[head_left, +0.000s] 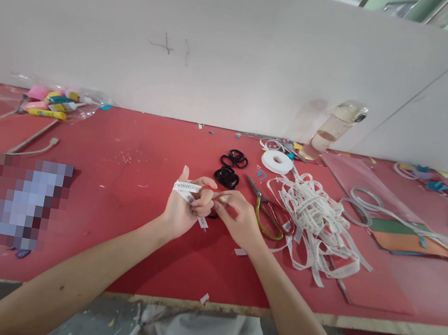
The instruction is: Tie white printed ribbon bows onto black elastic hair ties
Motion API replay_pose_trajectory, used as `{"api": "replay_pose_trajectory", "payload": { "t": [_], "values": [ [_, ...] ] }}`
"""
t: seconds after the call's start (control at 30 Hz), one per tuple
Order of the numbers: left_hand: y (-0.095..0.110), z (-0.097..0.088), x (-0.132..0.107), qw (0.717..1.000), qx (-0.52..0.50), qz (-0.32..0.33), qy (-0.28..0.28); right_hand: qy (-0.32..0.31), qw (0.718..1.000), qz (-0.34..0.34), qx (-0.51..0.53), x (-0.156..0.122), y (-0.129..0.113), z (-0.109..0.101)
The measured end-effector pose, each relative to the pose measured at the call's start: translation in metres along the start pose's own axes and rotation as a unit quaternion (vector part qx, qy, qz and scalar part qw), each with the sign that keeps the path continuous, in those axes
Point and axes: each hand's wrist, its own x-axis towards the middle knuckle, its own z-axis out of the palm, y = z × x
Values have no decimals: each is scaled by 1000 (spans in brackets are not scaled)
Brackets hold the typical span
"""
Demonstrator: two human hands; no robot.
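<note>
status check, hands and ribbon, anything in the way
Left hand holding printed white ribbon. Right hand close to left, grip unclear. Scissors and black bands close by, not blocking.

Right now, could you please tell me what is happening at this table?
Above the red table, a person's left hand holds white printed ribbon across its palm. The right hand is right next to it, but whether it grips anything is unclear. Scissors lie to the right, beside a heap of white ribbon; black bands lie just beyond the hands.
</note>
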Motion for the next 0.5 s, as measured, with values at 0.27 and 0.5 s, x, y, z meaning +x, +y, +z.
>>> {"api": "replay_pose_trajectory", "payload": {
  "t": [0.27, 0.5],
  "values": [
    [1, 3, 0, 1000, 1, 25, 16, -110, 992, -63, 14, -5, -9, 3],
    [2, 6, 0, 1000, -7, 20, 15, -138, 988, -62, 38, -6, -9, 6]
  ]
}}
